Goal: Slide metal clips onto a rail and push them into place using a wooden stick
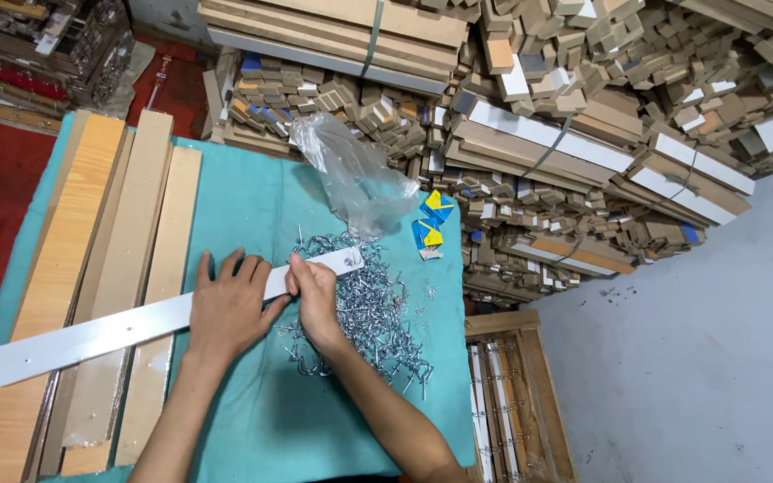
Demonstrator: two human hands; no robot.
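Two hands on white strip [136,326], right hand [315,295] fingertips hidden, hooks [373,313] blurred

Both bare forearms reached forward and converged. The left hand [228,304] lay palm down, fingers spread and pressed flat. Just beside it, the right hand [315,295] was curled, its fingertips pinched together, wrist bent slightly toward the left.

Head camera, looking steeply down, near worktable [261,420]
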